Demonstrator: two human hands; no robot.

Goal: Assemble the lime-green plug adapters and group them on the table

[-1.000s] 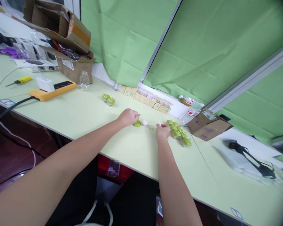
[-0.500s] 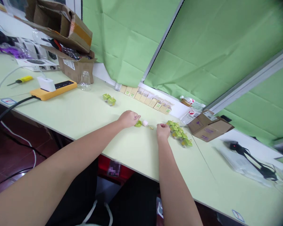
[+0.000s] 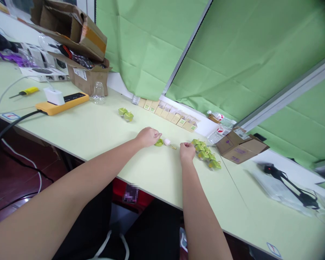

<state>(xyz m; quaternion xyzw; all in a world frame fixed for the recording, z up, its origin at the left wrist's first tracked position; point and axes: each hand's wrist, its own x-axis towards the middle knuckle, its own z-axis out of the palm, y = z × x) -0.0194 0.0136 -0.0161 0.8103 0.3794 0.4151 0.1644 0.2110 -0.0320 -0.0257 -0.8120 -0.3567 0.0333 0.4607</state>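
Observation:
My left hand (image 3: 149, 137), fingers curled closed, is at the middle of the table beside a small green piece (image 3: 159, 143); whatever it may hold is hidden. Close to its right lie a small whitish, pinkish block (image 3: 167, 142) and a tiny yellow-green piece (image 3: 173, 147). My right hand (image 3: 187, 148) is closed too, its fingertips pinched together, and I cannot make out anything in them. Just right of it stands a cluster of small containers with green tops and clear bottoms (image 3: 203, 155). Two similar green-topped containers (image 3: 125, 114) stand farther left.
Small cardboard boxes (image 3: 170, 115) line the table's back edge. At left are an orange power strip (image 3: 62, 103), a yellow screwdriver (image 3: 29, 90), a clear jar (image 3: 98, 93) and cartons (image 3: 89, 79). To the right lie plastic bottles (image 3: 219, 133), a carton (image 3: 239, 146) and a black device (image 3: 289, 186).
Hardly anything differs. Both hands stay closed in nearly the same places, and the small pieces between them have not moved on the table.

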